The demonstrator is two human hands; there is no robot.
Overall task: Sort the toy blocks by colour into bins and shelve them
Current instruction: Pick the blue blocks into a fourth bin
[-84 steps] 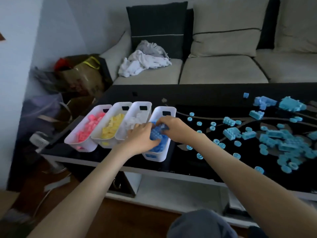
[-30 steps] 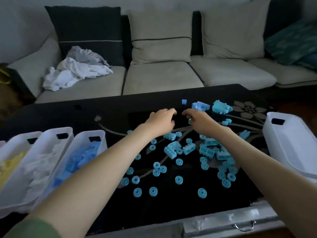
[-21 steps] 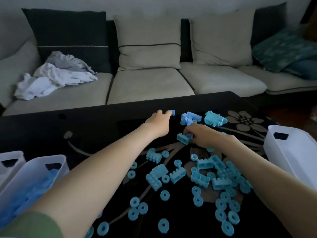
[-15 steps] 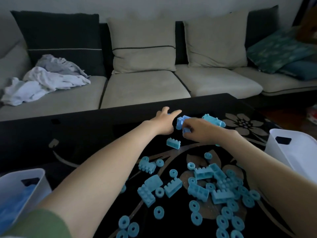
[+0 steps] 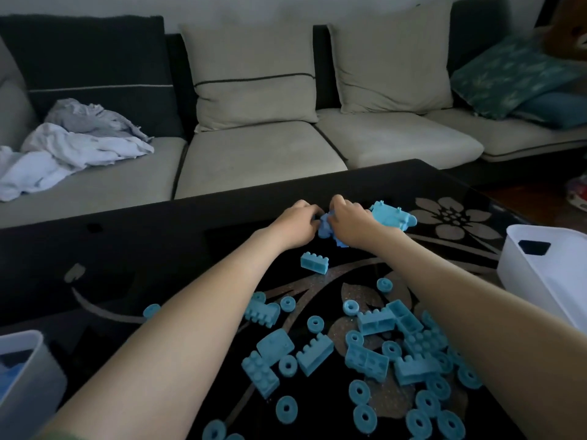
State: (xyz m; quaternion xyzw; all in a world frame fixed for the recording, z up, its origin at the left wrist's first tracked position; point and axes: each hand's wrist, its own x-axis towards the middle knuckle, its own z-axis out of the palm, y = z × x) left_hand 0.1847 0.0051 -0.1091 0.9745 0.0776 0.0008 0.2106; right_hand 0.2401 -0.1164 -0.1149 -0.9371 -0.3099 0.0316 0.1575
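Both arms reach to the far side of the black table [image 5: 133,249]. My left hand [image 5: 295,225] and my right hand [image 5: 351,223] curl round a clump of blue blocks [image 5: 325,228] between them. A larger blue block piece [image 5: 392,217] lies just right of my right hand. One blue brick [image 5: 314,263] sits alone below the hands. Several blue bricks and rings [image 5: 365,360] are scattered on the near table. A white bin with blue blocks [image 5: 22,385] shows at the lower left edge.
An empty-looking white bin [image 5: 546,274] stands at the table's right edge. Behind the table runs a beige sofa [image 5: 254,160] with cushions and a heap of white cloth [image 5: 73,147] on its left seat.
The view turned from the row of bins to the far block pile. Both hands reached out and closed together on the far blue blocks; one brick stayed behind on the table.
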